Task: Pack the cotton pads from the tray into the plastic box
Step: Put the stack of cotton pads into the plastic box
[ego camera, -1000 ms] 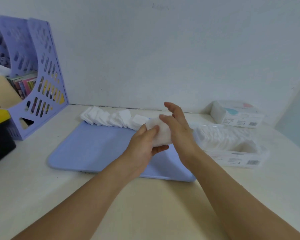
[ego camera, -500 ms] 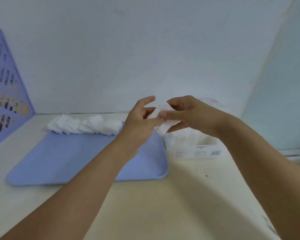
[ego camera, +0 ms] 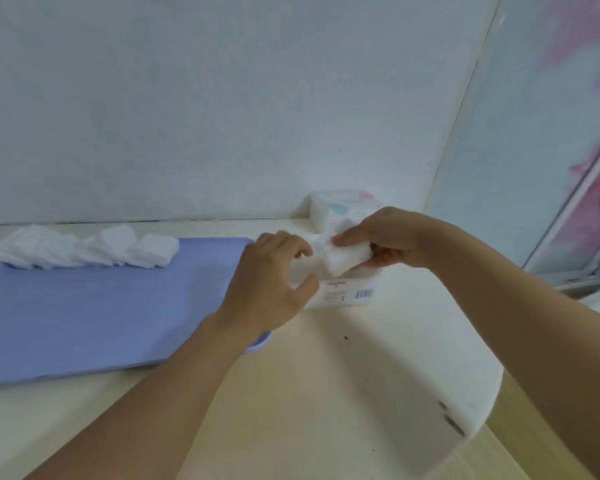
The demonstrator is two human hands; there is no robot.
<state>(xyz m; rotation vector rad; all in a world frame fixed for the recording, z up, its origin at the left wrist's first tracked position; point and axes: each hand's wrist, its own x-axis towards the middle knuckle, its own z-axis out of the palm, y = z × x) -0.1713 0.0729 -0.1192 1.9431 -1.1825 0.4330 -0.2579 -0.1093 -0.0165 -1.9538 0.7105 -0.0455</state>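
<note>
A: A stack of pads (ego camera: 347, 256) is being pinched by the right hand (ego camera: 392, 239), thumb underneath and fingers laid along the top. The left hand (ego camera: 272, 287) is being held just left of it, fingers curled; whether anything is being gripped there cannot be told, since the white behind it may be pads or the box.

B: Where is the box being kept?

A: The box (ego camera: 347, 294) is sitting directly below both hands, just right of the tray (ego camera: 101, 306). More pads are lying in a row (ego camera: 84, 251) along the tray's far left edge.

B: What is being risked?

A: The stack is probably being held loosely at one end, so the free end could fan out or single pads could be shed onto the table (ego camera: 309, 393) if the pinch is eased before the box is reached. The box's opening is being hidden by the hands, so the stack could be caught on the rim.

B: And the arms?

A: Both forearms are being extended from the near edge, converging over the box; the right wrist is being bent inward to the left.
</note>
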